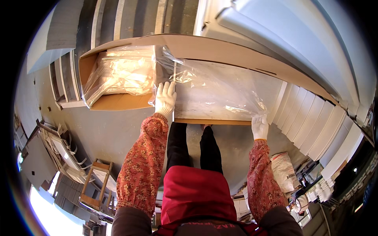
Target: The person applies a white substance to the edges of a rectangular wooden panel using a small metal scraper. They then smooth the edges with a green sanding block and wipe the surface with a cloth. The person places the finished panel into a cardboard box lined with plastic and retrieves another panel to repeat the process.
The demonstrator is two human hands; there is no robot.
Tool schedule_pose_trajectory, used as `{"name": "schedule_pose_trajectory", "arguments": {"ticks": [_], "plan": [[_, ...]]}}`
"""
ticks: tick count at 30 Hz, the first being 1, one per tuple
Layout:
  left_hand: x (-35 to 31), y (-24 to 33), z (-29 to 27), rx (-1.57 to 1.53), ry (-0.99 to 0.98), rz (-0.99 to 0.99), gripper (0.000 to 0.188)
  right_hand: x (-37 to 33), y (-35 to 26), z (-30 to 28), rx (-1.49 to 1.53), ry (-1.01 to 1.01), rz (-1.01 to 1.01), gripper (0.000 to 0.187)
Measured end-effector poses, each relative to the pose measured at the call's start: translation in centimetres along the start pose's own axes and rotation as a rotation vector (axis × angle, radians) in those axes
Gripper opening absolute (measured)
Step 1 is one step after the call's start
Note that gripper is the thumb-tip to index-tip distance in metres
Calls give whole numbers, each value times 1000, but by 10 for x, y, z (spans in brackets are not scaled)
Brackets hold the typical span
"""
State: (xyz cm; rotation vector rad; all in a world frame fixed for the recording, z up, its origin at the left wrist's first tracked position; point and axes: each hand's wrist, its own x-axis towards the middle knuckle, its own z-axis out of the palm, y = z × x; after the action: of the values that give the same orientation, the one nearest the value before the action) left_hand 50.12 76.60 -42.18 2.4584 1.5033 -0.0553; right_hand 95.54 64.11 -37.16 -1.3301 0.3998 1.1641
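Observation:
A long brown cardboard box (122,103) lies open across the front of me. Clear plastic film (134,72) bunches over its left end and stretches across a flat pale grey panel (212,94) to the right. My left hand (165,98), in a white knit glove, rests with its fingers stretched out on the film at the panel's left edge. At the near right corner, my right hand (259,126), gloved the same way, is closed on the edge of the film. Its fingertips are partly hidden. What lies under the bunched film is hard to make out.
A row of white panels (307,118) stands to the right, with large pale curved pieces (291,43) beyond the box. Wooden slats (118,19) lie at the far left. A wooden frame (96,185) and a white sack (284,172) stand on the floor nearer me.

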Motion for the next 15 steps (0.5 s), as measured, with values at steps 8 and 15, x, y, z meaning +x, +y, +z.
{"name": "schedule_pose_trajectory", "arguments": {"ticks": [8,15], "plan": [[10,121,-35,-181,-144,-41,59,-44,17,8,-368,-196,92,19],[41,234,-37,-617,-243,1,66,-73,38,16,-663,-442,252,41]]}}
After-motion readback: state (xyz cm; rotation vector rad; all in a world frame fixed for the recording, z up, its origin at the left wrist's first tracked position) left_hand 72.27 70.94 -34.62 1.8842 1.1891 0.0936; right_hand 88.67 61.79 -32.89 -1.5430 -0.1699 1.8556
